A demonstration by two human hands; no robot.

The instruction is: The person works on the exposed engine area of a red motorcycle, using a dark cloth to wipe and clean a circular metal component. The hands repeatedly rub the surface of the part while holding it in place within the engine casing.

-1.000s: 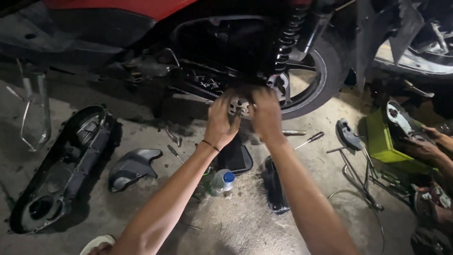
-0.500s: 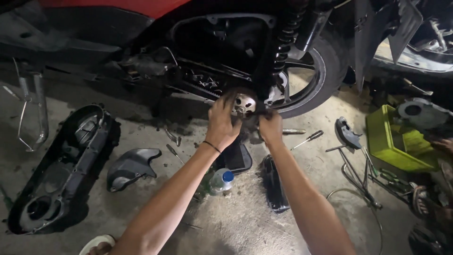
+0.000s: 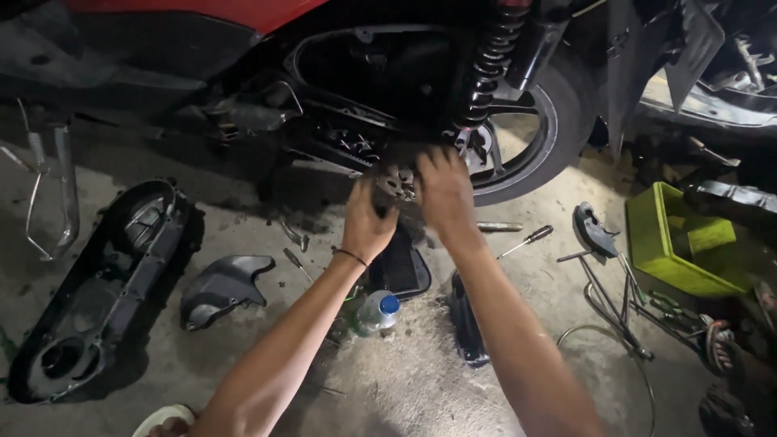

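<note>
Both hands are up at the open engine side of a red scooter, seen from the head camera looking down along two bare forearms. The left hand (image 3: 368, 226), a dark band at its wrist, curls its fingers up onto the lower left edge of a round metal part (image 3: 396, 182) that sits in the opened transmission housing (image 3: 364, 89), just ahead of the rear wheel (image 3: 538, 137). The right hand (image 3: 441, 190) lies over the right side of the same part with its back to the camera and fingers spread across it, slightly blurred; both hands touch the part, though how firmly each grips cannot be told because the palms are hidden. A coiled shock absorber (image 3: 490, 61) rises just above the right hand. On the concrete floor (image 3: 405, 380) below, a long black transmission cover (image 3: 101, 287) lies well to the left, with a smaller grey plastic cover (image 3: 218, 287) between it and the left forearm. A clear bottle with a blue cap (image 3: 379, 311) stands between the forearms, near a dark rectangular filter-like piece (image 3: 405, 271). A screwdriver (image 3: 526, 240) lies to the right of the right forearm, and farther right a yellow-green tray (image 3: 676, 243) sits among loose tools and cables.
</note>
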